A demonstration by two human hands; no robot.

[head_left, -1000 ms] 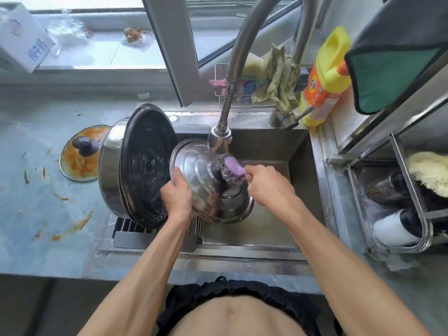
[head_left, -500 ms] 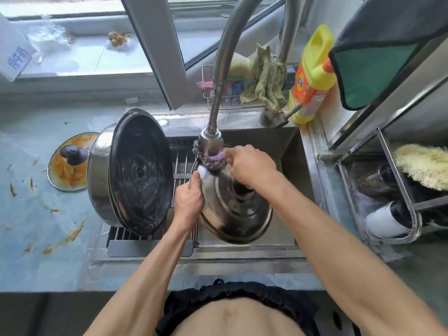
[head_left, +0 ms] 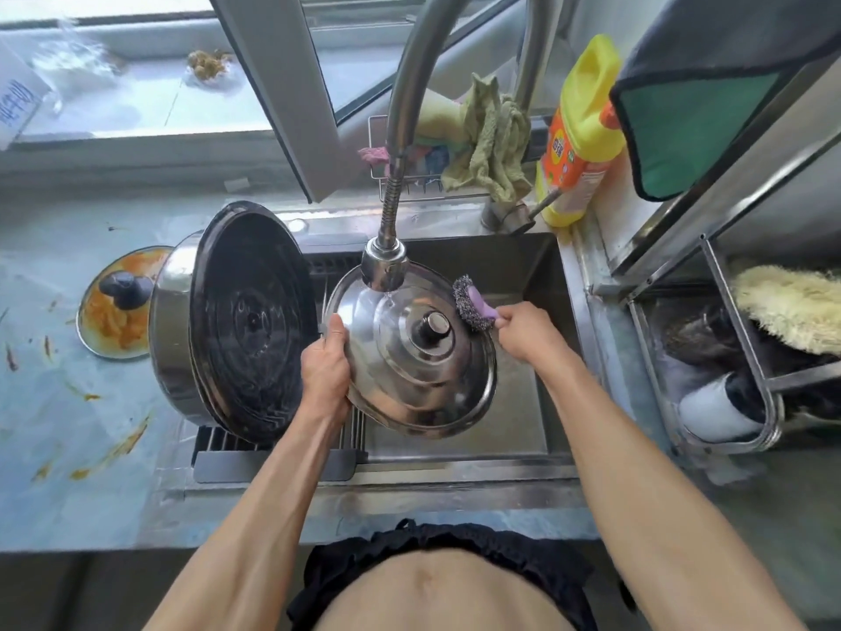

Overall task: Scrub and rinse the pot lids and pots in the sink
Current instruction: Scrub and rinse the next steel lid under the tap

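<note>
My left hand [head_left: 325, 366] grips the left rim of a steel pot lid [head_left: 400, 371], held tilted over the sink [head_left: 519, 403] with its knob facing me. Water from the faucet head [head_left: 383, 266] runs onto the lid's upper part. My right hand [head_left: 528, 332] holds a steel-wool scrubber with a purple handle [head_left: 473, 302] against the lid's upper right rim. A large steel pot [head_left: 173, 330] lies on its side on the drain rack at the left, a dark lid [head_left: 252, 321] leaning in its mouth. A glass lid [head_left: 118, 302] smeared with orange sauce lies on the counter.
A yellow detergent bottle [head_left: 582, 129] and a rag [head_left: 491, 138] on a wire caddy stand behind the sink. A metal dish rack [head_left: 728, 366] with utensils is at the right. A green cloth [head_left: 701, 97] hangs above it. Sauce stains dot the left counter [head_left: 68, 425].
The lid has turned so its knob side faces up under the faucet. My right hand with the scrubber moved from the lid's top edge to its right rim; my left hand shifted down the left rim.
</note>
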